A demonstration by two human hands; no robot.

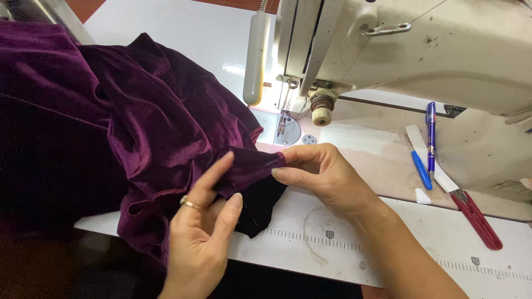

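Purple velvet fabric (138, 116), bunched, edge folded, on table

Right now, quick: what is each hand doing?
Left hand: closed, pinching the folded edge of the deep purple velvet fabric between thumb and fingers.
Right hand: closed, pinching the same fabric edge, near the cream sewing machine.
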